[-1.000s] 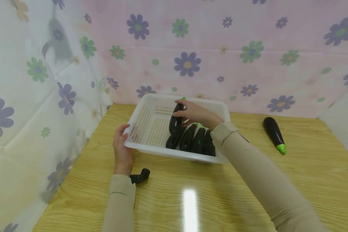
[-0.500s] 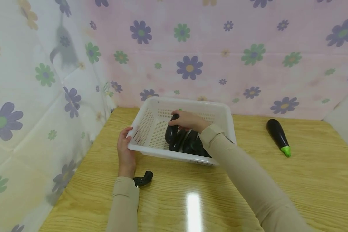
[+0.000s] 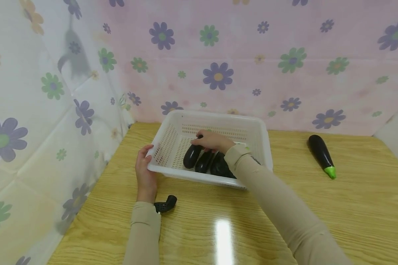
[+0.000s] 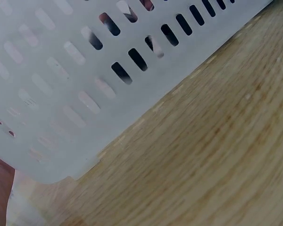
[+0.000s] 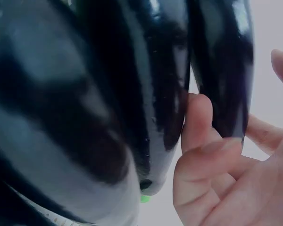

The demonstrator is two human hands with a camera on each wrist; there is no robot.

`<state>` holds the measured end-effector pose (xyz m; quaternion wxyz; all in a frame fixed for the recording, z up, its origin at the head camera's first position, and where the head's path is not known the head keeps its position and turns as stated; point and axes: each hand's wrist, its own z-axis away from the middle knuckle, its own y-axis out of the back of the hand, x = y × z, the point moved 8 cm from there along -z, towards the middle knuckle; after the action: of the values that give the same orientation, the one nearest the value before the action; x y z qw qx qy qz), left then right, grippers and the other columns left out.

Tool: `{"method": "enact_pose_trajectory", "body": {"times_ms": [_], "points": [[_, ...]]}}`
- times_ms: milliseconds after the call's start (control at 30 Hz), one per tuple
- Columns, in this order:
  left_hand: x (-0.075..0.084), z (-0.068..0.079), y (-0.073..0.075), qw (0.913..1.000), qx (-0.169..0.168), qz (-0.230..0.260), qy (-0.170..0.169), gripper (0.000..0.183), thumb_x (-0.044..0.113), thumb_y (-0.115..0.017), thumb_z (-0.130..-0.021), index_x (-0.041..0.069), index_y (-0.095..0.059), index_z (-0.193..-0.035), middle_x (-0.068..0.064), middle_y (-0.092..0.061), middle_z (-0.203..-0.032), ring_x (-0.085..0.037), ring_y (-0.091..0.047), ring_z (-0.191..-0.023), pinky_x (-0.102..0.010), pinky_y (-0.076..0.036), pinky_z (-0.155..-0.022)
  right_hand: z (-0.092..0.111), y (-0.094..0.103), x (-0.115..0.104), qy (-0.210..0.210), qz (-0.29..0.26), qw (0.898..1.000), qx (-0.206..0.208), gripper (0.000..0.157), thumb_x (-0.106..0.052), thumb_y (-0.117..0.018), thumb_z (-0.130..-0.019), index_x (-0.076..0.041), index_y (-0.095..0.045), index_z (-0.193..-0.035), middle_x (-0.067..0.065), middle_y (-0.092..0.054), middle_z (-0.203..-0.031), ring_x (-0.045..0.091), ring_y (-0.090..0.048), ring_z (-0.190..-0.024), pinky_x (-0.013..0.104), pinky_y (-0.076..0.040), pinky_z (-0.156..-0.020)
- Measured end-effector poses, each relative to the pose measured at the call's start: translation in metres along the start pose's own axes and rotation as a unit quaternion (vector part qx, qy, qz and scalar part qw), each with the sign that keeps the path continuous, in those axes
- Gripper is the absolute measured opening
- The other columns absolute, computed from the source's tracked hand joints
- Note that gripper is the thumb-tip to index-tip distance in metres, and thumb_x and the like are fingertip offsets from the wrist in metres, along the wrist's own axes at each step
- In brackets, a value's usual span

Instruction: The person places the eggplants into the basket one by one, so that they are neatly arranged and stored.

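A white plastic basket point(image 3: 185, 177) with slotted walls stands on the table, and my left hand point(image 3: 146, 178) grips its left front corner. Inside, my right hand point(image 3: 215, 141) holds a dark eggplant point(image 3: 191, 157) by its far, stem end. That eggplant lies low in the basket, left of several others. Beside it is another eggplant point(image 3: 203, 162); my right forearm partly covers the rest. In the right wrist view, curled fingers point(image 5: 210, 174) touch the end of the held eggplant point(image 5: 226, 61). Slots in the basket wall point(image 4: 61, 108) show close up in the left wrist view.
One more eggplant point(image 3: 321, 154), with a green stem end, lies on the wooden table point(image 3: 285, 206) to the right of the basket. A black camera mount point(image 3: 166, 204) sits at my left wrist. Flowered cloth point(image 3: 238, 48) hangs behind and at the left.
My right hand has lowered the eggplant from above the others, down and left onto the basket floor beside them. My left hand keeps its hold on the basket corner.
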<state>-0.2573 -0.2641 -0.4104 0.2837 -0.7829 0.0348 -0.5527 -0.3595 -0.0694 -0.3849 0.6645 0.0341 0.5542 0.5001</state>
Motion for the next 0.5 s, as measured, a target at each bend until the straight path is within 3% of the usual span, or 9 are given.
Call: {"method": "enact_pose_trajectory", "body": {"times_ms": [167, 267, 367, 500], "points": [[0.002, -0.002, 0.000, 1.0000, -0.001, -0.001, 0.002, 0.032, 0.008, -0.034, -0.082, 0.009, -0.051, -0.109, -0.008, -0.046, -0.119, -0.023, -0.044, -0.103, -0.038, -0.034, -0.085, -0.004, -0.001, -0.001, 0.011, 0.071, 0.997, 0.008, 0.057, -0.043, -0.047, -0.088, -0.012, -0.034, -0.133, 0.011, -0.055, -0.089, 0.018, -0.047, -0.066, 0.030, -0.038, -0.054], [0.001, -0.002, 0.000, 1.0000, -0.002, 0.001, 0.006, 0.032, 0.007, -0.034, -0.082, 0.008, -0.051, -0.109, -0.008, -0.046, -0.118, -0.023, -0.044, -0.103, -0.038, -0.034, -0.084, -0.007, -0.002, -0.001, 0.017, 0.133, 0.991, 0.018, 0.054, -0.042, -0.046, -0.088, -0.012, -0.036, -0.133, 0.007, -0.057, -0.104, 0.019, -0.054, -0.081, 0.034, -0.044, -0.068], [0.000, -0.002, 0.000, 1.0000, 0.000, 0.006, 0.004, 0.031, 0.007, -0.034, -0.082, 0.008, -0.051, -0.108, -0.008, -0.047, -0.116, -0.022, -0.044, -0.101, -0.036, -0.035, -0.082, -0.010, -0.004, 0.001, 0.016, 0.172, 0.985, 0.021, 0.053, -0.040, -0.045, -0.089, -0.011, -0.039, -0.132, 0.007, -0.049, -0.125, 0.023, -0.052, -0.102, 0.040, -0.040, -0.083], [-0.001, -0.002, 0.000, 1.0000, 0.001, 0.005, 0.000, 0.031, 0.007, -0.034, -0.081, 0.007, -0.051, -0.107, -0.008, -0.048, -0.115, -0.022, -0.045, -0.099, -0.036, -0.035, -0.082, -0.013, -0.006, 0.003, 0.009, 0.204, 0.979, 0.012, 0.052, -0.041, -0.044, -0.090, -0.010, -0.042, -0.131, 0.008, -0.047, -0.128, 0.025, -0.049, -0.107, 0.042, -0.037, -0.089]]}}
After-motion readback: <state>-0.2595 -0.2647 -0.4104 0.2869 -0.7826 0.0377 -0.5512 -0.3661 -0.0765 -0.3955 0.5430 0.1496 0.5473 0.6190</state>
